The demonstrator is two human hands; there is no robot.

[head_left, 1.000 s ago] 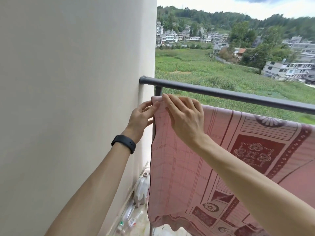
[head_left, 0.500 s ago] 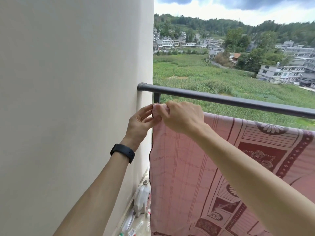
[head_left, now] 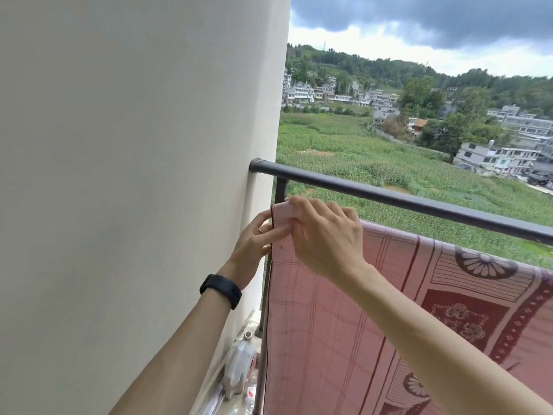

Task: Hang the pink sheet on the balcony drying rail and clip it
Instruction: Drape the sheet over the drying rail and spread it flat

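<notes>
The pink sheet [head_left: 335, 330], checked with dark red flower panels, hangs spread along the balcony below the dark metal rail [head_left: 398, 200]. Its top left corner sits just under the rail beside the wall. My left hand [head_left: 254, 244], with a black band on the wrist, pinches the sheet's left edge from the wall side. My right hand [head_left: 326, 235] grips the same corner from the front, fingers curled over the folded top hem. What carries the sheet's top edge is hidden behind it. No clip is visible.
A plain white wall [head_left: 134, 175] stands close on the left and meets the rail's end. Several plastic bottles [head_left: 239, 366] lie on the floor at the wall's foot. Beyond the rail are green fields and buildings.
My right hand went from lying flat on the sheet to curling its fingers over the corner. Both hands have stayed at the corner while the view tilted upward.
</notes>
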